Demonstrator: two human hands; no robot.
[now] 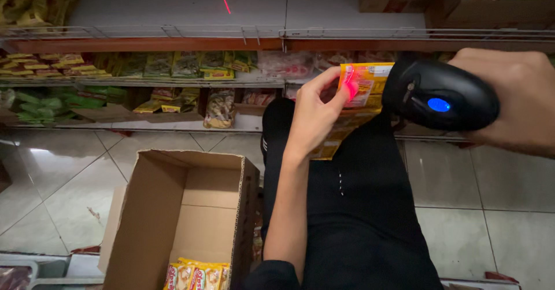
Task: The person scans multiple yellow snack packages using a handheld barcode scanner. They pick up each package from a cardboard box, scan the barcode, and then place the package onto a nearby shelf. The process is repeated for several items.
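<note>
My left hand holds up a yellow-orange snack packet in front of the shelves. A red laser patch glows on the packet's upper part. My right hand grips a black handheld barcode scanner with a lit blue button, its head close to the packet's right edge. Below, my legs in black trousers stretch over the tiled floor.
An open cardboard box stands on the floor at lower left, with a few yellow packets at its bottom. Low shop shelves with green and yellow packets run across the back. More cardboard boxes sit on the top shelf at right.
</note>
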